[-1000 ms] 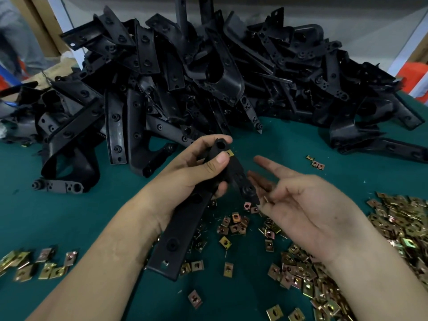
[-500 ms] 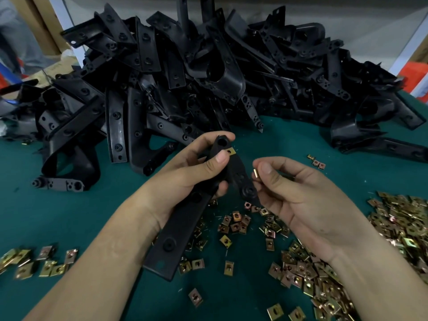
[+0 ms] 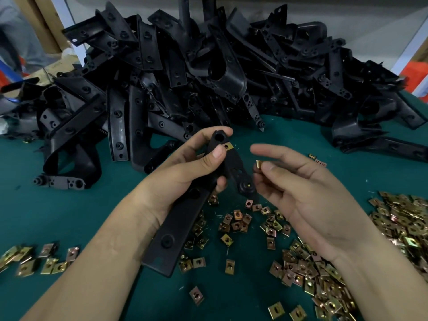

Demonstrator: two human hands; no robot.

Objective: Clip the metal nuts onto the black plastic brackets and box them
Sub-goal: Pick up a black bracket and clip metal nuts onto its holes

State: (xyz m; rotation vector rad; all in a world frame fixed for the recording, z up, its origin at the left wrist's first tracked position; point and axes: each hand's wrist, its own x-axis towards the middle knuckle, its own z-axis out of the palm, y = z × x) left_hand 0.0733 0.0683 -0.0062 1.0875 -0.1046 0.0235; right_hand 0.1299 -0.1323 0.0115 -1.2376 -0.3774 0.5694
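My left hand [image 3: 185, 167] grips a long black plastic bracket [image 3: 176, 228] near its upper end, above the green table. One brass nut clip [image 3: 229, 145] sits clipped on the bracket's top edge beside my left thumb. My right hand [image 3: 301, 188] pinches a small metal nut [image 3: 258, 164] between thumb and fingers, just right of the bracket's lower arm, with the forefinger stretched out above it. Loose metal nuts [image 3: 243, 223] lie scattered on the table under both hands.
A tall heap of black brackets [image 3: 208, 72] fills the back of the green table [image 3: 46, 212]. More nuts lie in a big pile at the right [image 3: 405, 223] and a small group at the left [image 3: 34, 260]. No box is in view.
My right hand went from open palm to pinching a nut, then lifted it toward the bracket; its forefinger has now straightened. My left hand and the bracket stayed almost still.
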